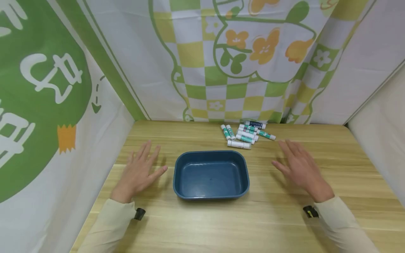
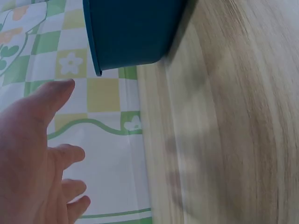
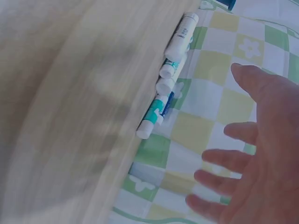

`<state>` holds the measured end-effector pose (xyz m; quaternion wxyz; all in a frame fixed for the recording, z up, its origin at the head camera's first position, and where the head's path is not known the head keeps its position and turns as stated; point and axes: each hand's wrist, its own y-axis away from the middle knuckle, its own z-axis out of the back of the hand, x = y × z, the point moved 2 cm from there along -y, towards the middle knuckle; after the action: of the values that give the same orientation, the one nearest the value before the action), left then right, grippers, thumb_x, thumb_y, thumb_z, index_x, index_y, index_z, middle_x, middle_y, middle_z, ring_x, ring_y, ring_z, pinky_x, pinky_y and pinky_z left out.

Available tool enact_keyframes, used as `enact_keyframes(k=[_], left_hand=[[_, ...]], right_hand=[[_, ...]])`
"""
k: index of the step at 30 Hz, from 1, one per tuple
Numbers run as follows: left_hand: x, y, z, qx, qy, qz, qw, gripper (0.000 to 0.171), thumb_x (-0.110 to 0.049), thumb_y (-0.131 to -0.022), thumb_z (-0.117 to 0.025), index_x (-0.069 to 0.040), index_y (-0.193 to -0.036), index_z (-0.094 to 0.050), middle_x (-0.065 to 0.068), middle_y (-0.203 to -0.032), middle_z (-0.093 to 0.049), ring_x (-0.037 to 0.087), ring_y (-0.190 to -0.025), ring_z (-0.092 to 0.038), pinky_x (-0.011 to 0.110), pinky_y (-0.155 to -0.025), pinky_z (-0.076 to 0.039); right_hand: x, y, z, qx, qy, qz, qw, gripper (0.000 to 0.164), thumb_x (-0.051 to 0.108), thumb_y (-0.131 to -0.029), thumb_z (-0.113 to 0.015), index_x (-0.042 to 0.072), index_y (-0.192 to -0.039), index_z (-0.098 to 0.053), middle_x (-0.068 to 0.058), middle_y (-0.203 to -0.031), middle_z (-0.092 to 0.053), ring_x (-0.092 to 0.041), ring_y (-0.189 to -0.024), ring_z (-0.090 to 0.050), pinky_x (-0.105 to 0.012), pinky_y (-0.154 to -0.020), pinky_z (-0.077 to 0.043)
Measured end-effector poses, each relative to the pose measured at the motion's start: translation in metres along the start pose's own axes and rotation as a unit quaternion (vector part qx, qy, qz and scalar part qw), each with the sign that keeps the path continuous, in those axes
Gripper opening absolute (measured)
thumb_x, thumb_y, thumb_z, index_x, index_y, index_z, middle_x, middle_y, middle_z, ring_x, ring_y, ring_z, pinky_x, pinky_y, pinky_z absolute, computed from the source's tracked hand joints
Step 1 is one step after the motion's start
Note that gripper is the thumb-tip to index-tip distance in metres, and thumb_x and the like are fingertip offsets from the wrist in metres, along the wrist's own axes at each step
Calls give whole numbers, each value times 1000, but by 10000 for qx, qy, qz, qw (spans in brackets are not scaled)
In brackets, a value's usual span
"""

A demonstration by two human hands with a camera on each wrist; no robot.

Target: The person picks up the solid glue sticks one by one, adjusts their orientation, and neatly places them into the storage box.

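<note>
A dark blue rectangular bin (image 1: pixel 210 179) sits on the wooden table between the two hands, its inside bare. My left hand (image 1: pixel 139 172) hovers left of it with fingers spread, holding nothing; in the left wrist view the bin's wall (image 2: pixel 133 37) rises beyond the thumb. To the bin's right, my right hand (image 1: pixel 300 168) is also spread and holds nothing. Behind the bin lies a loose group of glue sticks (image 1: pixel 245 138), white with green labels, one with a dark blue label (image 1: pixel 255 124). The right wrist view shows several of these white tubes (image 3: pixel 182 36) ahead of the fingers.
The wooden table (image 1: pixel 202 228) spreads around the bin. A checked green, yellow and white curtain (image 1: pixel 221 91) hangs along its back edge. White and green cloth (image 1: pixel 47 147) stands on the left, and pale cloth (image 1: pixel 383 140) on the right.
</note>
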<state>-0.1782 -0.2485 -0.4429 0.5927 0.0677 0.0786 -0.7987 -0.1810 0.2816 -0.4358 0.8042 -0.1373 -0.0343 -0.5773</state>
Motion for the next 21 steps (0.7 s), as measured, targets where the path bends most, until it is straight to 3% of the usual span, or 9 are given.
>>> enact_keyframes(k=[5,9,21], left_hand=[[-6,0,3,30,316,-316,9990,88,-61,-105,-52,-7,-168,-24,22,-178,-6,45,-164,-12,70,-130,-12],[-12,0,3,128,430,-554,9975,93,-60,-104,-55,-4,-169,-19,22,-178,-7,44,-164,-12,66,-132,-15],[-44,5,-1,362,203,-1138,9926,117,-73,-94,-60,3,-168,-12,20,-178,-7,39,-166,-12,58,-134,-19]], right_hand=[[6,-13,3,-524,-226,571,9967,76,33,-100,-74,1,-161,-40,-32,-156,-49,-54,-140,-49,-71,-116,-39],[11,-24,6,-679,-234,765,9945,72,27,-97,-78,0,-157,-47,-31,-150,-55,-53,-134,-55,-69,-112,-46],[29,-56,-4,-258,-352,866,9953,63,25,-97,-79,0,-150,-56,-29,-148,-59,-51,-135,-57,-65,-112,-49]])
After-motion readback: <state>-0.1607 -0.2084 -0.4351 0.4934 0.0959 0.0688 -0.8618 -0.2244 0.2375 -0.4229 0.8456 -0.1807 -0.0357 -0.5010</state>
